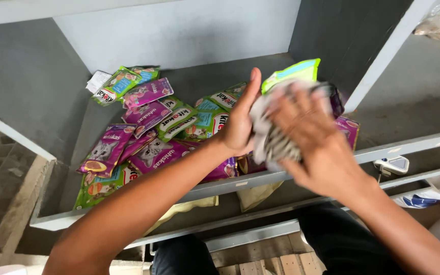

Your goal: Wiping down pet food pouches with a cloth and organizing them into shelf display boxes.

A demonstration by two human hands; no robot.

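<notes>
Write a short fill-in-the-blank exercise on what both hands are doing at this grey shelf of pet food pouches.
1. Both hands grip one stack of flat foil pouches; the left hand and the right hand hold it from ___ sides.
2. The loose purple and green foil pouches lie on the ___ metal shelf.
3. The top pouch of the held stack has a bright ___ edge.

Missing words: opposite; grey; green

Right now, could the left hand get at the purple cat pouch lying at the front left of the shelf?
Probably yes. The purple pouch lies uncovered on top of the pile, with open shelf space above it. But the left hand is busy: together with the right hand it holds a stack of pouches.
</notes>
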